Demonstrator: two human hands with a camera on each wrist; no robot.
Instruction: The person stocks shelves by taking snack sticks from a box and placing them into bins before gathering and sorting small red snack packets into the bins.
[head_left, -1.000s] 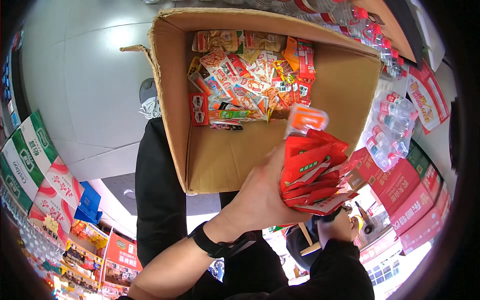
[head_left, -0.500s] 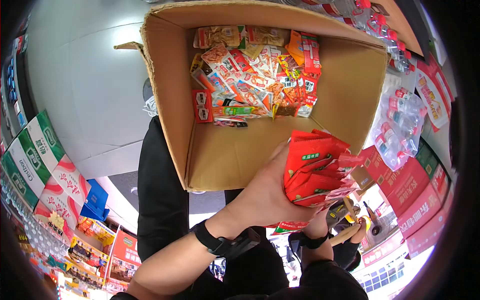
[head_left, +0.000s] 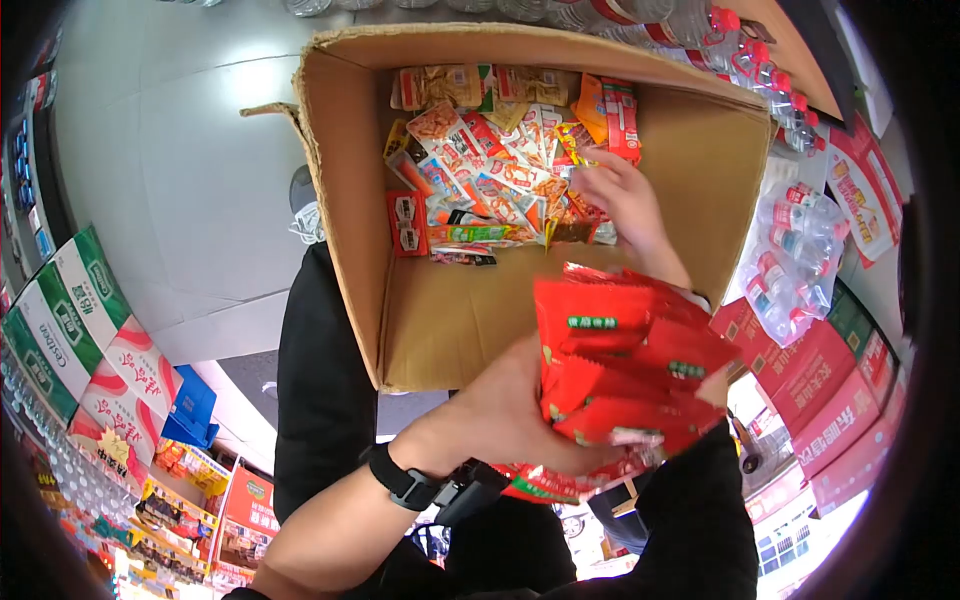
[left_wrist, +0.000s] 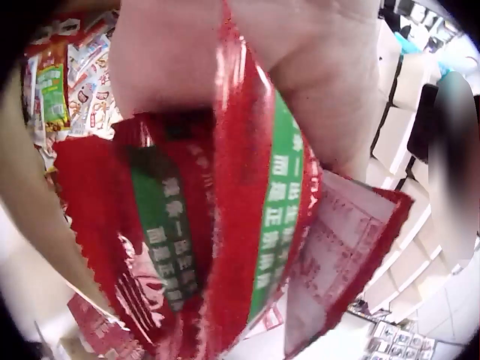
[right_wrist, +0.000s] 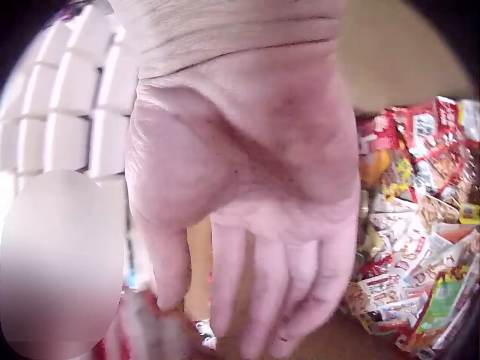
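Note:
My left hand (head_left: 500, 410), a black strap on its wrist, grips a thick bunch of red snack packets (head_left: 640, 360) in front of the cardboard box (head_left: 450, 330). Green bands with white print show on these packets in the left wrist view, where the palm (left_wrist: 315, 82) is above them. My right hand (head_left: 630, 205) reaches over the box, above the right part of a layer of mixed snack packets (head_left: 480, 200). In the right wrist view its fingers (right_wrist: 266, 285) hang loosely extended, with nothing in the palm. A blurred red and white shape is by the thumb there.
Shrink-wrapped water bottles (head_left: 795, 260) stand right of the box, with red cartons (head_left: 800, 400) below them. A row of bottles (head_left: 740, 60) lines the far right side. White and green cartons (head_left: 60, 325) are at the left. A torn flap (head_left: 270, 108) sticks out from the box's left edge.
My right hand has moved from below the red packets up over the box. An orange and white packet seen above my left hand earlier is gone from there. The red bunch shifted slightly left.

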